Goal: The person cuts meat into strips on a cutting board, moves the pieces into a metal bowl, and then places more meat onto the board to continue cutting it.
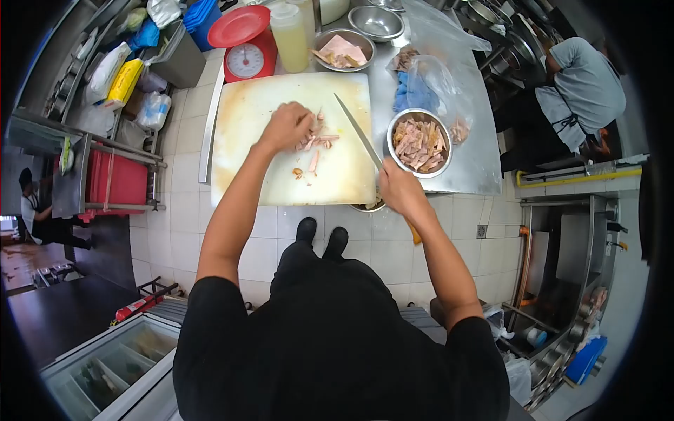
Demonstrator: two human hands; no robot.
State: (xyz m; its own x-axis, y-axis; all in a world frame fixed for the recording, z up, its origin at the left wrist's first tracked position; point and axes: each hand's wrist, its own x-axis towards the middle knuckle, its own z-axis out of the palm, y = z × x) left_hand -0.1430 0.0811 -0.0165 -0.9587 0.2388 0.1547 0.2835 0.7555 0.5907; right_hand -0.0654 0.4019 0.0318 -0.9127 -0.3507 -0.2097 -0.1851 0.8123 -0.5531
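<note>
My right hand [401, 188] is wrapped round the handle of a long knife [359, 131], whose blade points up and left over the right side of the cutting board. An orange handle end shows below the fist. On the white cutting board [246, 175], my left hand [289, 126] is bent with curled fingers beside strips and scraps of cooked-looking pink meat [314, 160]. Whatever lies under those fingers is hidden. A steel bowl full of cut meat strips [420, 144] stands right of the board, close to my right hand.
Behind the board stand a red scale [245, 59], a jug of yellowish liquid [289, 38], a bowl with a larger meat piece [342, 52] and another steel bowl [377, 23]. A blue cloth [414, 91] and plastic bags lie on the steel table. Another person [579, 88] bends at the right.
</note>
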